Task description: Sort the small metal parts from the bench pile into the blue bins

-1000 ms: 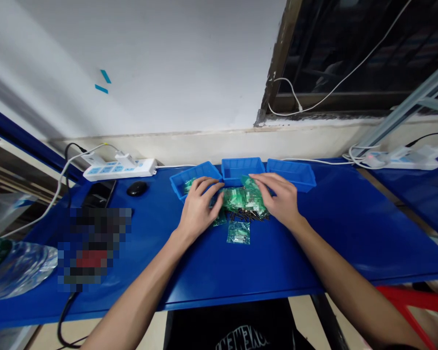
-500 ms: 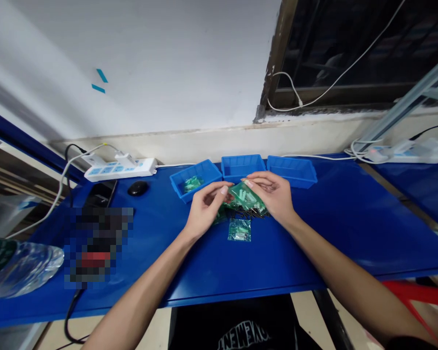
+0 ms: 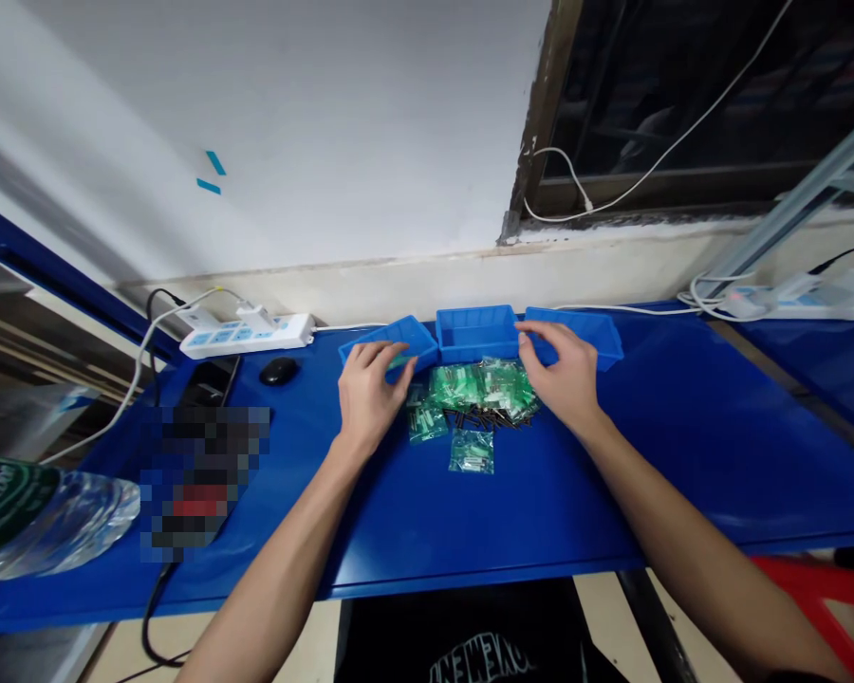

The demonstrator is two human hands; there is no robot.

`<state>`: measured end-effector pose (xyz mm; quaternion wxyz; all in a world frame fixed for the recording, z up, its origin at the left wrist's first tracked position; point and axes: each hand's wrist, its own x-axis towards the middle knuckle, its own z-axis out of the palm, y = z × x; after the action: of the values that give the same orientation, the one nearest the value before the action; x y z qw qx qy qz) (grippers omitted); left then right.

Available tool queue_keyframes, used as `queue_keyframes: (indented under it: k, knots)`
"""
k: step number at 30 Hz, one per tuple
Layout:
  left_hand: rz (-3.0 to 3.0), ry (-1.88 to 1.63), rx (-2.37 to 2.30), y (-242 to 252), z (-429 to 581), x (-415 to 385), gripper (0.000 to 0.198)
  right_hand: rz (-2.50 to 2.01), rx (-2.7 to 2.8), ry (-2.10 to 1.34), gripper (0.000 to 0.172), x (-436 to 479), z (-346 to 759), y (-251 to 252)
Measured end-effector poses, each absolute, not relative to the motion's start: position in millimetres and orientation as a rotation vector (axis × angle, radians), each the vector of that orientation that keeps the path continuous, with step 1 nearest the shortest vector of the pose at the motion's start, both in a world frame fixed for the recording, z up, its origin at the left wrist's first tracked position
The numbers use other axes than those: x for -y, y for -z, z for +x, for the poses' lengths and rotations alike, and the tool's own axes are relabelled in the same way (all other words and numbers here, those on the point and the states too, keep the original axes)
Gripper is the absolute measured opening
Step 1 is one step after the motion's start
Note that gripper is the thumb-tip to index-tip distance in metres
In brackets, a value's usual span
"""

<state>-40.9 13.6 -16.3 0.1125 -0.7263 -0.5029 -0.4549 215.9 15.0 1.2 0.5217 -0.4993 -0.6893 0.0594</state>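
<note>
My left hand (image 3: 371, 394) hovers at the front of the left blue bin (image 3: 417, 332), fingers curved and thumb apart; it hides most of the bin's inside, where a bit of green shows. My right hand (image 3: 561, 370) is by the front of the right blue bin (image 3: 598, 337), thumb and forefinger apart with nothing seen between them. Between the hands lie several green plastic bags (image 3: 456, 385) of small pale parts. Dark screws or pins (image 3: 488, 418) lie loose below them. One small bag (image 3: 472, 452) sits nearer to me, apart from the pile.
A middle blue bin (image 3: 475, 327) stands behind the pile. On the left are a power strip (image 3: 249, 334), a black mouse (image 3: 279, 371), a phone (image 3: 212, 381), a blurred-out object (image 3: 203, 479) and a water bottle (image 3: 57, 517). Another power strip (image 3: 811, 299) is at far right.
Both hands have let go of the green bag they held and moved apart, left hand leftward and right hand rightward. The bags and dark screws or pins now show between them. The view has shifted slightly.
</note>
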Motion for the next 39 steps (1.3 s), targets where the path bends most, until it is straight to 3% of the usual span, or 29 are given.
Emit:
queue_keyframes:
  k: [7, 14, 20, 30, 39]
  knots:
    - [-2.443, 0.96, 1.367, 30, -23, -17, 0.039, -1.368, 2.132, 0.038, 0.039, -23, 221, 14]
    - [-2.548, 0.894, 1.38, 31, -12, -16, 0.041, -1.432, 2.103, 0.029, 0.048, -26, 226, 22]
    - [-2.61, 0.925, 1.342, 29, -6, -12, 0.044, -1.42, 2.083, 0.1, 0.046, -29, 230, 22]
    - [-2.569, 0.91, 1.356, 28, -11, -6, 0.045, -1.553, 1.906, 0.166, 0.025, -33, 257, 10]
    - [-2.551, 0.87, 1.379, 28, -14, 0, 0.045, -1.419, 1.907, 0.244, 0.024, -35, 253, 14]
